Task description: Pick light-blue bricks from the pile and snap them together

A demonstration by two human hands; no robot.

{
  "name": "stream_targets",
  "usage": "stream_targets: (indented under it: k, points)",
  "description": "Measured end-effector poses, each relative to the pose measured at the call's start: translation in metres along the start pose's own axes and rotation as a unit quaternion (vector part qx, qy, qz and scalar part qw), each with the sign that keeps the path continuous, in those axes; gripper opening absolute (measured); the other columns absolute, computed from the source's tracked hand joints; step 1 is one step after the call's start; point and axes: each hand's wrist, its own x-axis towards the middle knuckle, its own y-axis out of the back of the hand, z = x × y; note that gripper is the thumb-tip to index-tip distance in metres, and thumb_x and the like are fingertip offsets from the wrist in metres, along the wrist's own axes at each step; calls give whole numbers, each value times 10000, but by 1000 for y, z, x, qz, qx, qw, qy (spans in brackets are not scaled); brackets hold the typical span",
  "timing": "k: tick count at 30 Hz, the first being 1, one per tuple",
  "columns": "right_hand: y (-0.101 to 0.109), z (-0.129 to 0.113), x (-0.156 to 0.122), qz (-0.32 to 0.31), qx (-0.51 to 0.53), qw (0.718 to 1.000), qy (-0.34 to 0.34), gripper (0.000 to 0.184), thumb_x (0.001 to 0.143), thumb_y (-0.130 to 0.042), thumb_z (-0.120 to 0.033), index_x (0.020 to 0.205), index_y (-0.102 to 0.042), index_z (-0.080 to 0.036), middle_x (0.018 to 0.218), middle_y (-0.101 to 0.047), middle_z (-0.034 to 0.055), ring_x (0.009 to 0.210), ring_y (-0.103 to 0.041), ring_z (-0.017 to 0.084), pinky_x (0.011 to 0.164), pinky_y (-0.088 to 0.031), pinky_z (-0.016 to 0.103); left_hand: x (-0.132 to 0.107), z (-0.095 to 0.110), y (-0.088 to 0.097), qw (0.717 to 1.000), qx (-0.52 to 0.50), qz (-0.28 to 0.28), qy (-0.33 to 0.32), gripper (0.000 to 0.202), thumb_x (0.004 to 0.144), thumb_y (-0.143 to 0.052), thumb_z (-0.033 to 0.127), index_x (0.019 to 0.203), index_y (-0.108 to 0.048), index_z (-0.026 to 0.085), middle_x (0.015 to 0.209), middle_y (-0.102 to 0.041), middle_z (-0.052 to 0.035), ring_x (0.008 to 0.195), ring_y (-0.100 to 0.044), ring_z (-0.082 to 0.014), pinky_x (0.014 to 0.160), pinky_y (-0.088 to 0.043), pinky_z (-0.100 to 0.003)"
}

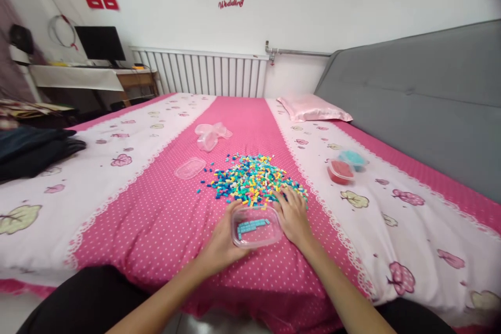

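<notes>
My left hand (224,240) is closed around the left side of a clear plastic container (259,242), tilted toward me above the bed's near part. Inside the container lie several light-blue blocks (250,226), small and lined up in rows. Beyond it spreads a heap of small multicoloured blocks (250,177), blue, green, yellow, white and red. My right hand (293,214) rests at the heap's near right edge, its fingers apart and touching the blocks. Its fingertips are partly hidden among the pieces, and the wrist side is close to the container's right rim.
A clear lid (190,168) and more clear plastic pieces (211,134) lie left of the heap. To the right stand a container of red pieces (341,172) and one of light-blue pieces (353,159). A pink pillow (313,108) and dark clothing (35,148) lie farther off.
</notes>
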Motion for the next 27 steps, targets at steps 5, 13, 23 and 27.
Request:
stream_targets:
  k: [5,13,23,27]
  points:
    - [-7,3,-5,14,-1,1000,12,465,1080,-343,-356,1400,-637,-191,1424,-618,163,1400,-464,315,1157,-360,553,-4,2,-1,1000,-18,-17,15,1266,668,-890,673,1612,-146,275,1529,-465,-204,1405,-532,-372,1185,-439,-563]
    - [-13,7,-8,24,-9,1000,13,454,1067,-363,-373,1392,-644,-227,1408,-621,160,1380,-486,330,1150,-377,569,23,0,82,998,59,-29,20,1030,746,-651,881,1547,-415,278,1514,-552,-149,1387,-550,-337,1150,-479,-516]
    - [-20,6,-10,16,-40,999,25,483,1066,-363,-351,1418,-643,-174,1471,-597,196,1403,-493,360,1149,-399,569,60,-32,84,939,317,121,54,366,1008,-653,380,1313,-627,180,1371,-628,-111,1209,-641,-266,1024,-560,-508]
    - [-21,5,-11,13,-47,998,26,478,1065,-372,-334,1419,-645,-163,1459,-611,198,1379,-521,352,1138,-425,553,88,-35,75,921,382,77,23,360,1010,-650,377,1314,-628,185,1367,-631,-110,1195,-647,-259,1013,-568,-497]
